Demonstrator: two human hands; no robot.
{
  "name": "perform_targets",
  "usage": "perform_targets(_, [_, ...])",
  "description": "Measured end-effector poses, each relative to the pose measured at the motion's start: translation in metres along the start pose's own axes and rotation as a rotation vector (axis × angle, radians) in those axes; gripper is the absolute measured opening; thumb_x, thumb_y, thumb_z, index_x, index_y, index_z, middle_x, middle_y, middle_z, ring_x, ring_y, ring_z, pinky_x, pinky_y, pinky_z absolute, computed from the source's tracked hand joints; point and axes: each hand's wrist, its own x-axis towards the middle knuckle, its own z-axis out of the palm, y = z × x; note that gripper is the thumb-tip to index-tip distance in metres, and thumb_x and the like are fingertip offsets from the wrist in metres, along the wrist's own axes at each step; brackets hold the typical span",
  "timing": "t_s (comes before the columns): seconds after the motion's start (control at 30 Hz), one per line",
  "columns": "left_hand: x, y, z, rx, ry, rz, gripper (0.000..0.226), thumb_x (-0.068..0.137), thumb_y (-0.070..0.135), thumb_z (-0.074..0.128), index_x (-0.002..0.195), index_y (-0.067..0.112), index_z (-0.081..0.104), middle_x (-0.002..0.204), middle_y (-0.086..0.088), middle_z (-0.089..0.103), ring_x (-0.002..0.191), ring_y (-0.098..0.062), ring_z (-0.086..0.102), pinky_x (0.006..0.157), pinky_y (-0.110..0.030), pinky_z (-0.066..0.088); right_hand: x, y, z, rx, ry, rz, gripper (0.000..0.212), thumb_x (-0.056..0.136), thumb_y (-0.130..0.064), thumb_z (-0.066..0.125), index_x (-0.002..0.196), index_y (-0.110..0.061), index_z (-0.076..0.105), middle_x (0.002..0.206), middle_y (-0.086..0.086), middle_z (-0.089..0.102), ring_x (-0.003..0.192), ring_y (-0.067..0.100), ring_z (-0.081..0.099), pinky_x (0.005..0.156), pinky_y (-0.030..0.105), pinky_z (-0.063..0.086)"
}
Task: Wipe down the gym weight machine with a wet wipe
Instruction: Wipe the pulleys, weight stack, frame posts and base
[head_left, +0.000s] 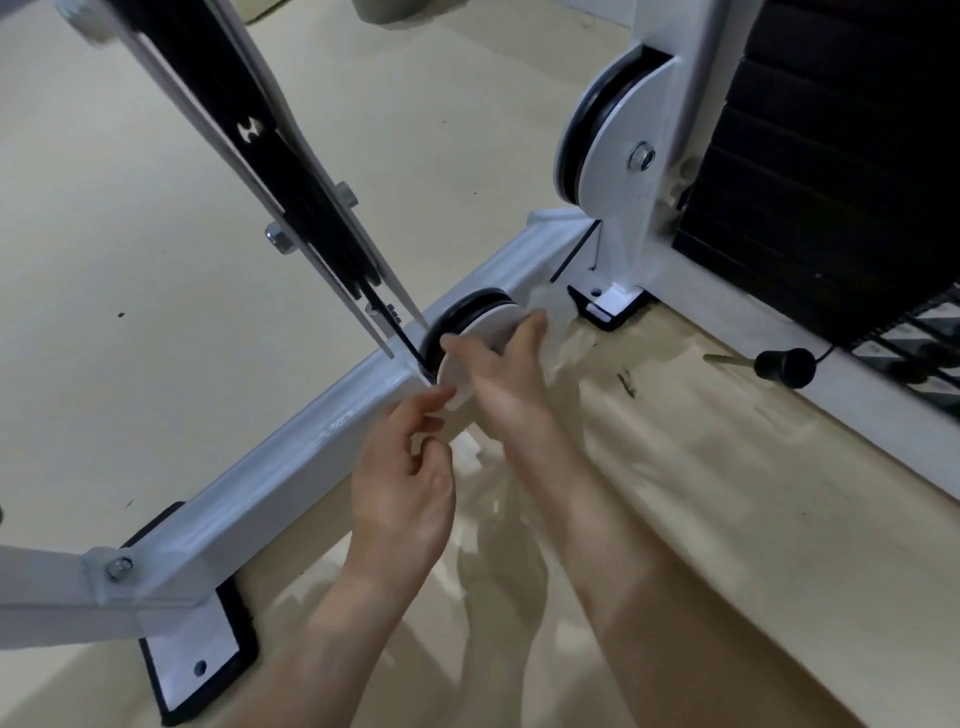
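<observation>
Your right hand (501, 379) holds a blurred, translucent white wet wipe (556, 312) against the round white pulley cover (491, 323), low on the weight machine's white steel base rail (291, 457). Your left hand (402, 478), fingers loosely curled, touches the cover's lower edge. I cannot tell whether it grips anything.

The base beam (291, 467) crosses the floor (156, 260) from 8 to 1 o'clock. The low pulley (467, 317) sits on it at centre. The upper pulley (608, 130) stands at 1 o'clock, the weight stack (831, 156) at 2, and the foot plate (192, 649) at 7.
</observation>
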Motion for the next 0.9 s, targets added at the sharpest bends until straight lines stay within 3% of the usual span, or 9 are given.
perform_targets(0.13, [0.013, 0.008, -0.006, 0.062, 0.031, 0.031, 0.04, 0.087, -0.003, 0.047, 0.092, 0.034, 0.062, 0.099, 0.014, 0.064, 0.094, 0.005, 0.057, 0.078, -0.008, 0.042, -0.034, 0.015, 0.007, -0.106, -0.086, -0.176, 0.09, 0.099, -0.045, 0.046, 0.152, -0.017, -0.02, 0.164, 0.003, -0.014, 0.15, 0.011, -0.008, 0.122, 0.028, 0.002])
perform_targets(0.23, [0.015, 0.004, -0.006, -0.055, 0.098, -0.043, 0.034, 0.093, 0.003, 0.045, 0.09, 0.029, 0.067, 0.091, 0.012, 0.069, 0.09, 0.0, 0.063, 0.083, -0.027, 0.051, -0.036, 0.022, 0.007, -0.172, -0.091, -0.229, 0.094, 0.091, -0.072, 0.029, 0.154, -0.018, -0.015, 0.163, -0.001, -0.018, 0.148, 0.008, -0.013, 0.113, 0.015, -0.005])
perform_targets(0.33, [0.006, -0.005, -0.007, -0.082, 0.114, -0.094, 0.038, 0.094, 0.003, 0.043, 0.092, 0.031, 0.068, 0.096, 0.017, 0.068, 0.097, -0.003, 0.064, 0.089, -0.044, 0.054, -0.003, 0.017, -0.006, -0.182, 0.02, -0.169, 0.106, 0.075, -0.084, 0.021, 0.156, -0.023, -0.007, 0.165, -0.001, -0.004, 0.151, 0.016, -0.002, 0.123, 0.035, 0.001])
perform_targets(0.43, [0.002, 0.001, -0.007, 0.006, 0.073, -0.003, 0.039, 0.092, 0.001, 0.044, 0.094, 0.034, 0.066, 0.097, 0.014, 0.066, 0.094, 0.0, 0.061, 0.086, -0.032, 0.053, -0.014, 0.031, -0.005, -0.238, -0.039, -0.287, 0.094, 0.085, -0.077, 0.028, 0.155, -0.028, -0.009, 0.165, -0.004, -0.005, 0.151, 0.011, -0.002, 0.123, 0.03, 0.003])
perform_targets(0.53, [0.008, 0.012, -0.005, -0.013, 0.095, 0.021, 0.04, 0.093, 0.001, 0.044, 0.089, 0.035, 0.065, 0.091, 0.012, 0.066, 0.089, 0.001, 0.06, 0.079, -0.016, 0.047, -0.037, 0.047, 0.0, -0.365, -0.121, -0.412, 0.075, 0.099, -0.055, 0.028, 0.152, -0.025, -0.015, 0.163, -0.004, -0.015, 0.144, -0.002, -0.019, 0.103, -0.003, -0.01])
perform_targets(0.63, [0.016, 0.014, -0.006, -0.164, 0.126, -0.069, 0.036, 0.094, 0.007, 0.047, 0.089, 0.033, 0.07, 0.092, 0.011, 0.069, 0.091, -0.004, 0.064, 0.082, -0.024, 0.05, -0.037, 0.064, -0.008, -0.688, -0.008, -0.653, 0.07, 0.099, -0.05, 0.022, 0.153, -0.017, -0.01, 0.162, -0.002, -0.007, 0.144, 0.002, -0.019, 0.107, 0.006, -0.017])
perform_targets(0.73, [0.014, 0.015, -0.003, 0.09, 0.047, 0.122, 0.034, 0.09, 0.004, 0.056, 0.092, 0.033, 0.072, 0.104, 0.015, 0.064, 0.098, 0.004, 0.058, 0.084, -0.004, 0.039, -0.038, 0.079, -0.014, -0.806, -0.056, -0.854, 0.058, 0.094, -0.028, 0.038, 0.149, -0.01, 0.033, 0.156, 0.007, 0.034, 0.146, 0.017, 0.025, 0.113, 0.018, 0.02])
perform_targets(0.8, [0.016, 0.019, 0.003, 0.312, -0.028, 0.33, 0.029, 0.089, 0.008, 0.056, 0.102, 0.027, 0.074, 0.109, 0.016, 0.061, 0.101, 0.001, 0.055, 0.087, -0.006, 0.038, -0.032, 0.076, -0.022, -0.632, -0.047, -0.799, 0.037, 0.089, -0.016, 0.05, 0.124, -0.007, 0.06, 0.117, 0.007, 0.066, 0.105, 0.019, 0.062, 0.08, 0.019, 0.045])
perform_targets(0.9, [0.025, 0.026, 0.006, 0.531, -0.123, 0.529, 0.034, 0.09, 0.016, 0.052, 0.119, 0.024, 0.067, 0.123, 0.008, 0.063, 0.11, -0.017, 0.058, 0.09, -0.026, 0.047, -0.006, 0.04, -0.032, -0.064, 0.01, -0.462, 0.013, 0.088, -0.01, 0.06, 0.093, -0.018, 0.069, 0.084, -0.003, 0.069, 0.081, 0.017, 0.065, 0.072, 0.031, 0.052])
